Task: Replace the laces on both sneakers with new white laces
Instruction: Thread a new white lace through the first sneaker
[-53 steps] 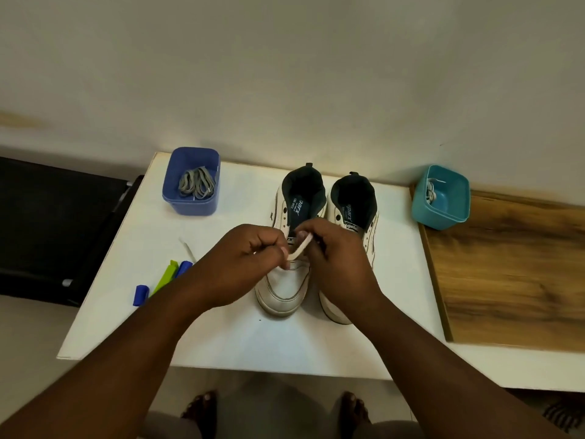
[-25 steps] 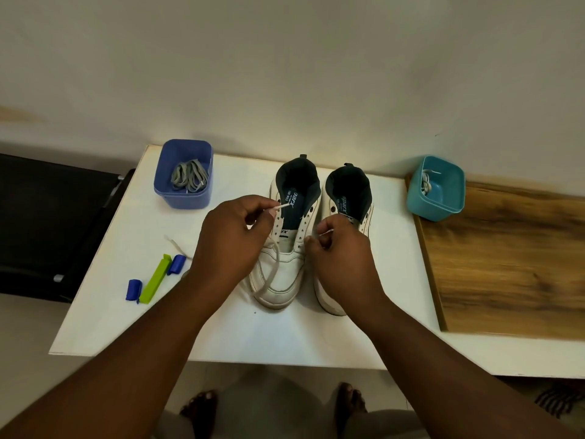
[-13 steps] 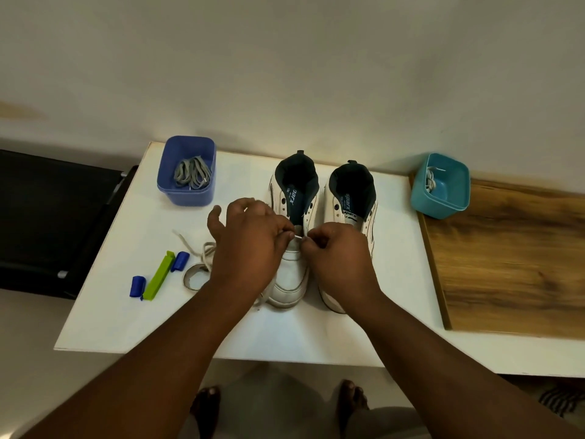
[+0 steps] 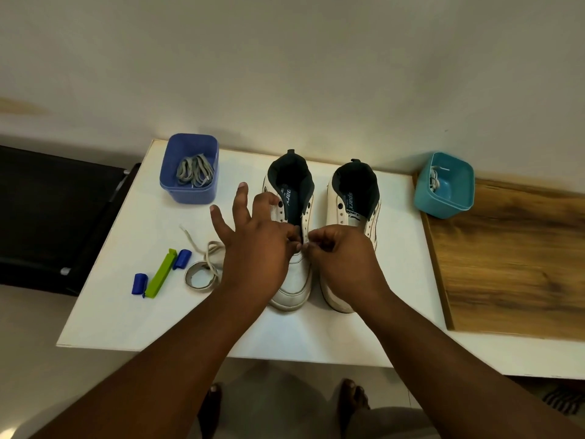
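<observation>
Standing side by side at the middle of the white counter [image 4: 126, 312], two sneakers point toward the person. Over the left sneaker [image 4: 292, 248], the left hand [image 4: 258, 248] and right hand [image 4: 343, 258] both pinch a lace tip at its eyelets. At nine o'clock, that lace [image 4: 205, 261] lies coiled.

The left hand [image 4: 256, 245] now spreads three fingers, where it was curled. More loose lace [image 4: 202, 264] lies coiled on the table [image 4: 126, 312] beside it.
</observation>
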### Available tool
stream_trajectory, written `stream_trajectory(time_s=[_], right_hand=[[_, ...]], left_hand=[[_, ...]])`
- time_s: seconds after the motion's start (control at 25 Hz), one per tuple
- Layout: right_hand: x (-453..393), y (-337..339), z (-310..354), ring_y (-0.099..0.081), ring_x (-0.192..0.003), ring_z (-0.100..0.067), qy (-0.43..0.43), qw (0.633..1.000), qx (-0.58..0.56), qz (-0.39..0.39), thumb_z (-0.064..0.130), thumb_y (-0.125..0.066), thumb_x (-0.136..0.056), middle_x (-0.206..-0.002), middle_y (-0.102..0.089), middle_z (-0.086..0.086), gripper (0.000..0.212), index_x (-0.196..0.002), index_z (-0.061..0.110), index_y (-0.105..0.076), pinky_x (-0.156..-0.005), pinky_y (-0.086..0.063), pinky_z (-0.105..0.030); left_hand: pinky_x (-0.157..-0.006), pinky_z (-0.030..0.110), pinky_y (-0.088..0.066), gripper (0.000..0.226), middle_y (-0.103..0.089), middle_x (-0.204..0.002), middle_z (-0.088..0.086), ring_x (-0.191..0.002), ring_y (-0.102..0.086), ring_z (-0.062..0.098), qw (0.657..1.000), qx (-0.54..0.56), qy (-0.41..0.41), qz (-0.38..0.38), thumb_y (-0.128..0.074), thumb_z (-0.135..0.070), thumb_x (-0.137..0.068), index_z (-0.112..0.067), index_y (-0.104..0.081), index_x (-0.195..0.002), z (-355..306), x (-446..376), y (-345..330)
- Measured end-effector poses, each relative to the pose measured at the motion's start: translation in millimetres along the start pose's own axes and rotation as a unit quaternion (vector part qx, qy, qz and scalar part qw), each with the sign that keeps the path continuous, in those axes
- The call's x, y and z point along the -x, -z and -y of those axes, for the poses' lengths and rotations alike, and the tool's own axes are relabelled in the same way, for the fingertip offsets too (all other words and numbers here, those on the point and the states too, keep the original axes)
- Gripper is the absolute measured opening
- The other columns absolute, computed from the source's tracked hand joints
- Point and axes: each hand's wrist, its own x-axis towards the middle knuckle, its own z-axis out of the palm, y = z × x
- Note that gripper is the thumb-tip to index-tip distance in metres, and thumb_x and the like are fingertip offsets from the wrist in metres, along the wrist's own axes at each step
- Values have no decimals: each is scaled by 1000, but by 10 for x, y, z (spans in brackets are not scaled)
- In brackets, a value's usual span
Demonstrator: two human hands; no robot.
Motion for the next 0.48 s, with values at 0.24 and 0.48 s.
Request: stream_trajectory(time_s=[0.24,0.48], right_hand=[[32,-24,-1,-65,-78,0,-20,999,26,-1,22,-80,-88,-82,-72,11,3,-87,23,-77,-67,-46,-11],[39,-36,-17,-65,-79,0,0,999,40,-1,21,-77,-89,-83,-72,12,3,-90,22,-79,-67,-44,-9]], left_hand=[[-117,59,-13,8,-41,-143,-4,-149,-12,30,995,64,70,-13,-73,-34,-90,-41,-74,-94,-19,48,-72],[-117,61,-15,6,-37,-145,-5,-150,-10,29,991,93,94,7,-69,-37,-92,-42,-72,-94,-17,51,-109]])
